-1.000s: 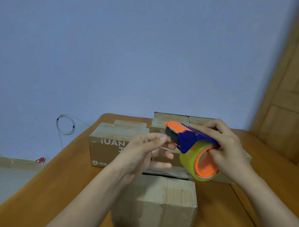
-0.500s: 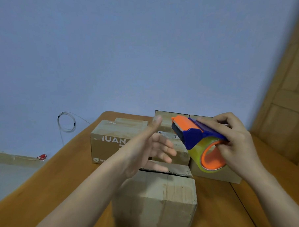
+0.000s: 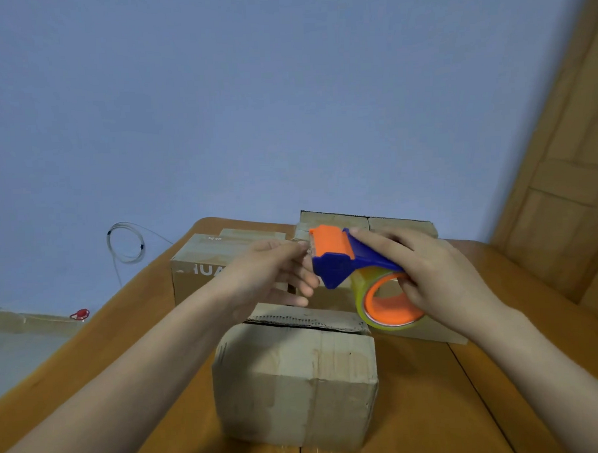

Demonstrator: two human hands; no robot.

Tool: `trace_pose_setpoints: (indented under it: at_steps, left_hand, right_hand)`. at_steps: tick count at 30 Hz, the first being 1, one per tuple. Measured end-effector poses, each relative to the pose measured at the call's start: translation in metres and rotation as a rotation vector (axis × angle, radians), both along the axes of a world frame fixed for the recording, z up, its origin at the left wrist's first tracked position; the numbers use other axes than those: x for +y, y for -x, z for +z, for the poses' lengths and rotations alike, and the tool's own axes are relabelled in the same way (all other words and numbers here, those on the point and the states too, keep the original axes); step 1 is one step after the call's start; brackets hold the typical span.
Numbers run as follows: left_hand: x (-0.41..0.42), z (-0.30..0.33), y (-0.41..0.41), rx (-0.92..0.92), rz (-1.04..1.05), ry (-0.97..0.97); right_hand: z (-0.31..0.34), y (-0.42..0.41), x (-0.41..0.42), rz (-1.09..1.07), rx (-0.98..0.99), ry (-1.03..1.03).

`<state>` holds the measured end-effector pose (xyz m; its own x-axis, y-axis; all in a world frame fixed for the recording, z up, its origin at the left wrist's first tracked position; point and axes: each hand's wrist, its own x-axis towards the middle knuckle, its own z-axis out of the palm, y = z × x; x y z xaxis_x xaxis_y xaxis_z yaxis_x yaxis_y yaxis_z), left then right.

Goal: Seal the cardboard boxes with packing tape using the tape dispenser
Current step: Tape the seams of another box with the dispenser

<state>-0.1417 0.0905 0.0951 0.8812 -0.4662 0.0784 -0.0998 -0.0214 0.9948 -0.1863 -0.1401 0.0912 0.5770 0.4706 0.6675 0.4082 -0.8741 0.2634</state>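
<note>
Right hand (image 3: 440, 281) is holding the tape dispenser (image 3: 340, 262) in the air above the boxes, grip wrapped around it: index finger lying along the blue top, thumb tucked inside the orange core of the tape roll (image 3: 385, 301). Orange cutter end is pointing left, toward the left hand (image 3: 275, 272).

Left hand is reaching to that cutter end, fingertips (image 3: 300, 247) right at the tape edge. Thumb and index look pressed together there, other fingers loosely extended below. Cannot tell if it is actually pinching the tape end, too blurry.

3 cardboard boxes are sitting on the wooden worktop (image 3: 435, 402):
- near box (image 3: 297, 384), directly under the hands, top flap seam showing a dark gap at its far edge
- printed box (image 3: 203, 264) behind on the left, partly hidden by the left hand
- far box (image 3: 400, 227) behind on the right, mostly hidden by the dispenser and right hand

Coiled cable (image 3: 127, 242) is hanging on the blue wall, small red object (image 3: 79, 314) lower left, wooden door (image 3: 569, 180) on the right.
</note>
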Motion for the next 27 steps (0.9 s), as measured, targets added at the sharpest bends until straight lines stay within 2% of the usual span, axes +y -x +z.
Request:
trace_pose_setpoints:
  at_steps: [7,11,17,21,27]
  left_hand:
    - [0.011,-0.011,-0.004,-0.002,-0.01,-0.09]
    - [0.056,-0.022,-0.02,0.056,0.151,-0.087]
    - [0.101,-0.051,-0.03,0.048,0.133,-0.202]
    - [0.114,-0.065,-0.032,0.052,0.151,-0.2]
    - [0.119,-0.074,-0.029,0.096,0.181,-0.082]
  right_hand:
    - [-0.004,-0.002,-0.01,-0.042,0.051,0.095]
    - [-0.016,0.011,-0.056,-0.131,0.14,0.118]
    - [-0.035,0.035,-0.089,-0.155,0.188,0.09]
    - [-0.04,0.047,-0.101,-0.197,0.212,0.078]
    - [-0.035,0.049,-0.09,-0.211,0.135,0.163]
